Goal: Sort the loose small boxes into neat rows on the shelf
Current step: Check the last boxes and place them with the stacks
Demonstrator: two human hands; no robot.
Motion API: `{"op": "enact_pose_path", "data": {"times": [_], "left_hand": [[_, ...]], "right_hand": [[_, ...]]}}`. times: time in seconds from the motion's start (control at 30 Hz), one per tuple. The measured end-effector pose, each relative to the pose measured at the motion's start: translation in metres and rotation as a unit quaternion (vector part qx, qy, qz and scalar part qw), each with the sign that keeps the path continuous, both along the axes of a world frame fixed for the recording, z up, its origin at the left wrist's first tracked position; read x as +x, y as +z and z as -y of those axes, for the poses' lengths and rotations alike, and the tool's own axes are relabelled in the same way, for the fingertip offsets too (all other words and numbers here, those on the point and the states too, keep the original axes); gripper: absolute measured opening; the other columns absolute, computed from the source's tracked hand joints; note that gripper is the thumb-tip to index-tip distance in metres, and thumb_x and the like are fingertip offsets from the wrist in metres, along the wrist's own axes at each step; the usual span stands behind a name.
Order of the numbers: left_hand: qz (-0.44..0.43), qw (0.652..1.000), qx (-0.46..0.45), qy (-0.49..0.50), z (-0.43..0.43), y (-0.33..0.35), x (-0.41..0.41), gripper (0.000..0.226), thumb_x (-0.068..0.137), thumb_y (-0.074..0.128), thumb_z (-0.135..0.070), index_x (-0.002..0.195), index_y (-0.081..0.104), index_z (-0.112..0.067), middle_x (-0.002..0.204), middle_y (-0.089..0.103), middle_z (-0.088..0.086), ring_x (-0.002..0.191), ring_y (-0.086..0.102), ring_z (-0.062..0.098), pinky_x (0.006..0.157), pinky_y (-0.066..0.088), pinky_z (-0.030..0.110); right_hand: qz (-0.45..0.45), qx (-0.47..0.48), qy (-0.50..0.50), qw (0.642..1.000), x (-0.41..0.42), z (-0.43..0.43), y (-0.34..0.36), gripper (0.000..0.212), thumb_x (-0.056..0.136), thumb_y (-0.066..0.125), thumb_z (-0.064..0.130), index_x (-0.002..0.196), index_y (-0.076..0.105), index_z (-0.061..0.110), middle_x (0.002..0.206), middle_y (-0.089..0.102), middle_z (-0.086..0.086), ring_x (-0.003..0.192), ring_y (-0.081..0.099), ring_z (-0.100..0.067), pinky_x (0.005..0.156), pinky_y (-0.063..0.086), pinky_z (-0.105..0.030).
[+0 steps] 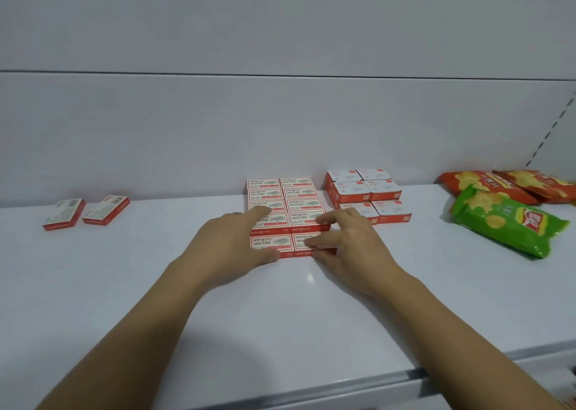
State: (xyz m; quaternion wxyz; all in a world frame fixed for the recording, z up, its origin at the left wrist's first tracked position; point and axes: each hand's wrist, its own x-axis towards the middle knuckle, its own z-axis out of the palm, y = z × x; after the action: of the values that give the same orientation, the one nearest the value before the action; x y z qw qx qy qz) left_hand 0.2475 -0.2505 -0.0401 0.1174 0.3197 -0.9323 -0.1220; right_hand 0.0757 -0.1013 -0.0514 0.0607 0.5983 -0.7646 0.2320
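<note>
Left hand (230, 241) and right hand (346, 238), fingers spread, press flat red-white cardboard "wengu 24/6" boxes (300, 205); loose pair (106, 210) at nine o'clock

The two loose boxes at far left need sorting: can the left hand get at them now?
Probably yes: the left hand only rests on the box rows, and nothing but bare shelf lies between it and the loose boxes.
</note>
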Motion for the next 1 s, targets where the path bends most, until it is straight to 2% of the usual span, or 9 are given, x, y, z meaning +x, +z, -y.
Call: {"op": "enact_pose_path", "data": {"times": [0.13, 0.23, 0.33, 0.47, 0.63, 0.8, 1.0], "left_hand": [[-0.001, 1.000, 0.016, 0.001, 0.000, 0.001, 0.000, 0.078, 0.072, 0.062, -0.068, 0.140, 0.031, -0.045, 0.125, 0.059, -0.015, 0.107, 0.057, 0.011, 0.088, 0.047, 0.028], [0.013, 1.000, -0.001, 0.003, -0.003, 0.006, 0.003, 0.076, 0.072, 0.059, -0.072, 0.138, 0.032, -0.045, 0.125, 0.058, -0.015, 0.106, 0.057, 0.011, 0.086, 0.046, 0.028], [0.045, 0.995, -0.086, 0.004, -0.008, 0.020, 0.005, 0.074, 0.075, 0.052, -0.075, 0.138, 0.035, -0.041, 0.128, 0.054, -0.008, 0.112, 0.054, 0.015, 0.089, 0.043, 0.033], [0.029, 0.990, -0.135, 0.010, -0.002, 0.034, 0.023, 0.070, 0.079, 0.049, -0.073, 0.138, 0.037, -0.038, 0.133, 0.048, -0.006, 0.121, 0.046, 0.015, 0.094, 0.039, 0.035], [0.013, 0.990, -0.127, 0.060, 0.017, 0.031, 0.063, 0.066, 0.081, 0.049, -0.069, 0.136, 0.043, -0.034, 0.133, 0.048, -0.007, 0.123, 0.041, 0.015, 0.097, 0.038, 0.034], [0.012, 0.986, -0.110, 0.123, 0.037, 0.024, 0.102, 0.062, 0.084, 0.050, -0.065, 0.136, 0.044, -0.031, 0.137, 0.049, -0.006, 0.127, 0.041, 0.016, 0.101, 0.034, 0.033], [0.033, 0.969, -0.100, 0.224, 0.077, 0.019, 0.146, 0.067, 0.087, 0.050, -0.060, 0.144, 0.033, -0.028, 0.147, 0.040, -0.001, 0.136, 0.033, 0.022, 0.107, 0.030, 0.036]], "right_hand": [[-0.024, 0.012, -0.002, 1.000, 0.005, 0.000, 0.006, 0.020, 0.081, 0.071, 0.025, 0.099, 0.076, 0.032, 0.122, 0.064, -0.003, 0.111, 0.052, -0.024, 0.087, 0.032, -0.027], [-0.027, 0.030, -0.008, 0.999, 0.009, -0.002, 0.012, 0.024, 0.087, 0.064, 0.034, 0.109, 0.072, 0.035, 0.134, 0.055, 0.004, 0.123, 0.040, -0.016, 0.097, 0.028, -0.026], [-0.015, 0.043, 0.012, 0.999, 0.015, -0.002, 0.021, 0.038, 0.087, 0.060, 0.040, 0.126, 0.061, 0.037, 0.138, 0.049, 0.008, 0.128, 0.035, -0.012, 0.104, 0.026, -0.028], [-0.011, 0.054, 0.025, 0.998, 0.023, 0.012, 0.037, 0.064, 0.085, 0.063, 0.048, 0.143, 0.040, 0.033, 0.145, 0.042, 0.006, 0.134, 0.033, -0.015, 0.114, 0.026, -0.037], [-0.018, 0.034, 0.079, 0.996, 0.057, 0.051, 0.051, 0.070, 0.083, 0.064, 0.046, 0.145, 0.036, 0.030, 0.148, 0.039, 0.004, 0.138, 0.028, -0.017, 0.115, 0.022, -0.035], [-0.025, 0.068, 0.106, 0.992, 0.099, 0.095, 0.053, 0.068, 0.088, 0.057, 0.046, 0.148, 0.030, 0.027, 0.152, 0.032, 0.002, 0.141, 0.023, -0.018, 0.116, 0.019, -0.036], [-0.020, 0.100, 0.116, 0.988, 0.144, 0.139, 0.039, 0.065, 0.090, 0.054, 0.045, 0.148, 0.030, 0.025, 0.154, 0.028, 0.000, 0.141, 0.024, -0.020, 0.115, 0.019, -0.037]]}}
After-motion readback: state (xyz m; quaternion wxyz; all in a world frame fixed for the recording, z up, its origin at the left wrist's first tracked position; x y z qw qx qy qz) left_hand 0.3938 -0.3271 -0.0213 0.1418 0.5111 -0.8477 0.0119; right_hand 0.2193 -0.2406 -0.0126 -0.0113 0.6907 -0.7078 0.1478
